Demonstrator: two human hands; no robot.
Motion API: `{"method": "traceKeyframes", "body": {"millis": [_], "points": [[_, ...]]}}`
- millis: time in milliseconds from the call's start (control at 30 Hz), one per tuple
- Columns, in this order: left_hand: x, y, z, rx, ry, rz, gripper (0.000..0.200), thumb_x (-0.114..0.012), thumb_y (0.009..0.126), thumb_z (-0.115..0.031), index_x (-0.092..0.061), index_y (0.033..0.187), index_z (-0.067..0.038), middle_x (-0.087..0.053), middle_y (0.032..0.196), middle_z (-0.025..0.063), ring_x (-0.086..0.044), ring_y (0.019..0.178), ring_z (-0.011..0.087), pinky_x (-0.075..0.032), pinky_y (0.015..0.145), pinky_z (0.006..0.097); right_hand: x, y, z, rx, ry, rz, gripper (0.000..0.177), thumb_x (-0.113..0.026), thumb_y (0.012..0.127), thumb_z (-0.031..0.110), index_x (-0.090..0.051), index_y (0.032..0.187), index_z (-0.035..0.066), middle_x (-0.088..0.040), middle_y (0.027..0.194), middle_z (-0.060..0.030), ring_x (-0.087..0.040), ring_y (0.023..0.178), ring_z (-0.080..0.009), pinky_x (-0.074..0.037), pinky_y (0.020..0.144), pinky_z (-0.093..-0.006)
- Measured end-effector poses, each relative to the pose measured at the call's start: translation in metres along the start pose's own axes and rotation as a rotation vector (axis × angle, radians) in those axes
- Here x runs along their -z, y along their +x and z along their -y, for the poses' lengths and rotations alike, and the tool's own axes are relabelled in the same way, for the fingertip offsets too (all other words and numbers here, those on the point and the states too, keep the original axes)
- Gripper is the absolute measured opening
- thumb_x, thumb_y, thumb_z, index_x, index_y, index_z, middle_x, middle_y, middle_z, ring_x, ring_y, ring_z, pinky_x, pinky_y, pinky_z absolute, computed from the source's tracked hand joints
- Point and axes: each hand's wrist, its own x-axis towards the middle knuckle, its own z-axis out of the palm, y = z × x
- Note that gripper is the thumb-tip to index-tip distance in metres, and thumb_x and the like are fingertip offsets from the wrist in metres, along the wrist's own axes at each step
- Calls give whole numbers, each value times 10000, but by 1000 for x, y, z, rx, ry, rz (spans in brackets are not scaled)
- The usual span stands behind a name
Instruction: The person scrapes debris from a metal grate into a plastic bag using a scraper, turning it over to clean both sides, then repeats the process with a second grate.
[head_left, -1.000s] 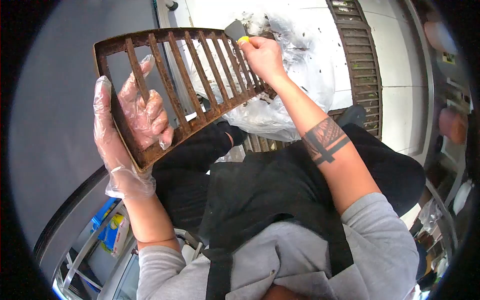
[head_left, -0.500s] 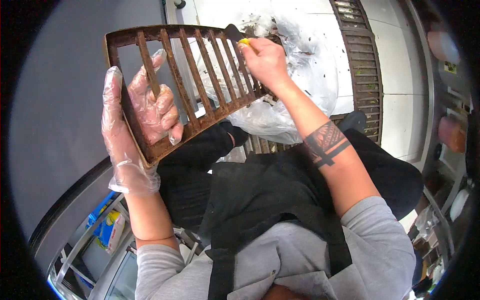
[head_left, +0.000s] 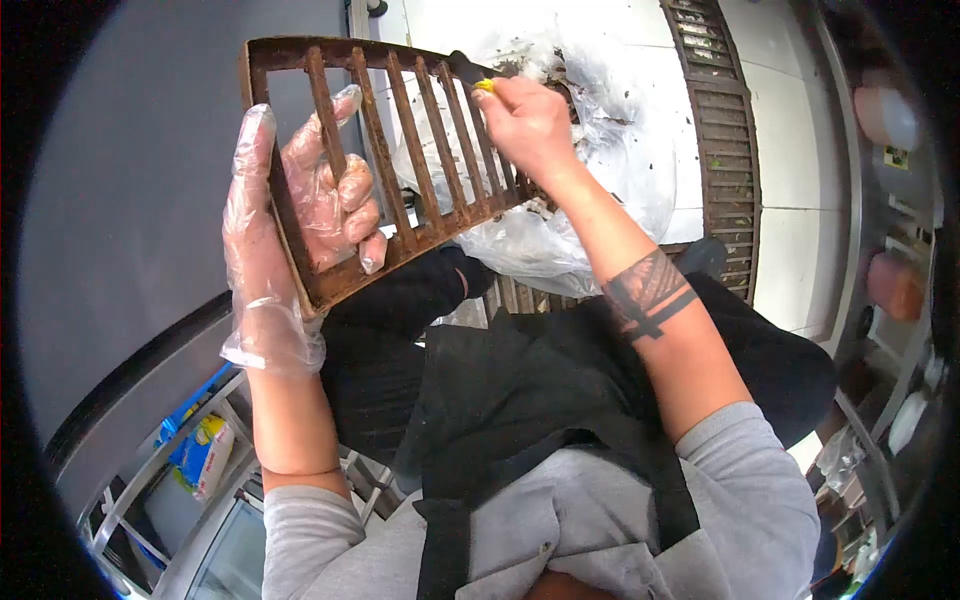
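A rusty brown drain grate (head_left: 383,195) is held up tilted in front of me. My left hand (head_left: 335,190), in a clear plastic glove, grips its left end, with the thumb outside the frame and the fingers through the slots around a bar. At the far right end of the grate, my bare right hand (head_left: 530,120) is closed around a small scraper with a dark flat end (head_left: 467,68) and a yellow part. That dark end lies against the top rim of the grate; the rest is hidden in my fist.
Under the right end, a clear plastic bag (head_left: 640,150) with dark debris spreads over white floor tiles (head_left: 800,250). A slatted floor grate (head_left: 728,140) runs along the right. A grey panel (head_left: 140,150) stands at left, above a metal rack (head_left: 150,490) with a blue-and-yellow packet (head_left: 205,455).
The grate's left end and my left hand have shifted slightly right and up in view. My right hand stays at the right end, still holding the scraper.
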Motion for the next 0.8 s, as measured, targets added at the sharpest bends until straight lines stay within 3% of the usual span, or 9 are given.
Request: {"method": "traceKeyframes", "body": {"millis": [100,233,367,433,567,633,733,800], "points": [[2,2,-1,21,-13,12,846,-338,1020,-716,-434,1520,-39,-508,754,62,-516,587,192,-484,535,385,19,6,-13,26,108,43,245,-698,919,299,-768,964,69,-712,868,-168,-696,843,-376,-563,750,-441],[-4,-1,0,25,-10,-9,832,-386,1005,-724,-468,1476,-43,-500,753,61,-505,578,196,-476,531,384,48,21,24,95,-37,172,274,-659,922,287,-744,882,30,-722,876,-187,-699,834,-395,-565,757,-461],[-1,0,2,15,9,18,817,-427,1001,-714,-444,1481,-54,-500,750,54,-507,574,177,-475,529,366,50,34,56,82,-269,271,315,-594,904,263,-735,853,-15,-691,782,-260,-696,790,-444,-560,782,-523],[-1,-2,1,14,19,8,810,-445,998,-710,-459,1463,-47,-500,742,44,-508,574,173,-481,536,367,63,39,73,-43,-273,430,323,-606,894,265,-745,855,-24,-690,788,-279,-698,802,-452,-567,806,-516],[0,0,3,-1,17,47,775,-471,996,-700,-491,1406,-43,-509,733,40,-519,575,172,-494,539,362,59,41,77,52,-459,378,327,-596,892,254,-755,859,-29,-713,857,-279,-710,857,-456,-576,839,-506],[-4,-2,5,-17,42,-3,776,-446,1015,-684,-470,1459,-48,-492,736,36,-506,574,152,-482,526,341,66,36,83,-59,-501,463,320,-585,893,245,-755,861,-25,-717,893,-286,-713,891,-452,-573,848,-513],[-11,-7,6,-50,60,7,755,-482,1011,-665,-483,1424,-33,-489,730,34,-511,580,156,-487,540,337,96,21,92,-34,-571,570,320,-616,930,275,-752,905,-14,-700,843,-271,-698,841,-444,-553,812,-494],[-15,-8,6,-76,85,12,700,-493,1018,-643,-524,1349,-27,-505,731,39,-518,585,158,-496,551,339,120,6,91,-57,-438,594,291,-578,945,194,-737,1065,-17,-701,893,-289,-705,883,-422,-549,843,-482]]}}
